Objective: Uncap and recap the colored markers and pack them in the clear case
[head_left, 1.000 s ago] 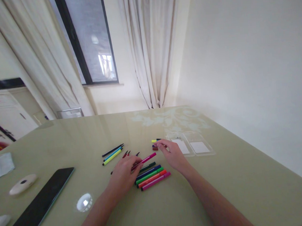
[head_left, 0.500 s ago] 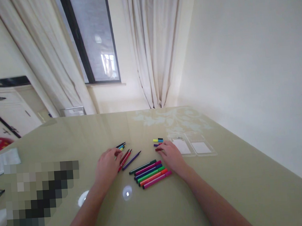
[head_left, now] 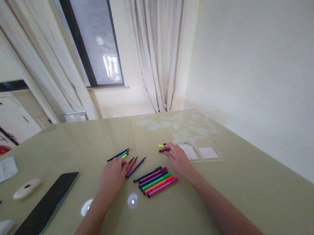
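Note:
Uncapped felt-tip markers [head_left: 135,168] lie fanned beside my left hand [head_left: 114,173], whose closed fingertips rest on a dark red marker [head_left: 130,161]. Behind that hand is another group of uncapped markers [head_left: 118,154], with black and blue tips. My right hand [head_left: 177,158] is closed in a pinch around a small dark red cap, mostly hidden by the fingers. Just left of its fingertips shows a purple cap [head_left: 160,151], and a yellow cap [head_left: 161,146] lies behind. Several capped markers [head_left: 155,181] lie side by side between my forearms.
An opened clear plastic case [head_left: 212,159] with white inserts lies right of my right hand. On the left are a black-screened tablet [head_left: 46,205], a white computer mouse [head_left: 27,189] and a pale packet [head_left: 3,171]. A wall borders the table's right side.
My right hand has shifted slightly up over the caps, covering more of them. My left hand has moved a little right and nearer, uncovering more of the rear markers.

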`<state>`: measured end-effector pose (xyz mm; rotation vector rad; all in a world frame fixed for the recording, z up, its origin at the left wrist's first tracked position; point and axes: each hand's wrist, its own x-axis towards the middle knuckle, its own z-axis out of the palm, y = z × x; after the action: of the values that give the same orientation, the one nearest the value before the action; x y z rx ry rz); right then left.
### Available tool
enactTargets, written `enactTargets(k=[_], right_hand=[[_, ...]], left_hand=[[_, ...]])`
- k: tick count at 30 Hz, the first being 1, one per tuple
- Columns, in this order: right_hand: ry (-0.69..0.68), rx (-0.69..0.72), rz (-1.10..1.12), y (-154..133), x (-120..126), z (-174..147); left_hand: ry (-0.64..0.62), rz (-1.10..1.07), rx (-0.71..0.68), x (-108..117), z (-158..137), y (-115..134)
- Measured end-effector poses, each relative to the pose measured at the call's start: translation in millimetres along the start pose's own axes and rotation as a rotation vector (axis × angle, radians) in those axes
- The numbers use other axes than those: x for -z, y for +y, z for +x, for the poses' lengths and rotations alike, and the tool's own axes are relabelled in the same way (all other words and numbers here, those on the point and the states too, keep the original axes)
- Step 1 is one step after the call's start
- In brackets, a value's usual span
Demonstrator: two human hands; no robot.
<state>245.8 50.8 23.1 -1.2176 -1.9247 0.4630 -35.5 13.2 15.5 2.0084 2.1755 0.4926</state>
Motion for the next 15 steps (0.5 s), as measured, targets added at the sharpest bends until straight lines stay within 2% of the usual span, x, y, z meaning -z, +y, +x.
enactTargets(k=[2,7,10,15], right_hand=[[0.013,0.021,0.066,-4.3,1.4,-0.2],[0.012,0.055,0.199,-18.3,5.6,-2.9],[-0.004,0.059,0.243,-25.0,7.5,-4.3],[-0.043,0.084,0.247,-27.7,6.7,-5.8]], left_hand=[[0.025,-0.087,-0.041,0.8,-1.1,6.5],[0.023,-0.489,-0.231,2.1,-9.8,33.6],[0.023,-0.534,-0.288,1.5,-15.6,44.8],[0.021,-0.518,-0.294,1.0,-18.1,48.7]])
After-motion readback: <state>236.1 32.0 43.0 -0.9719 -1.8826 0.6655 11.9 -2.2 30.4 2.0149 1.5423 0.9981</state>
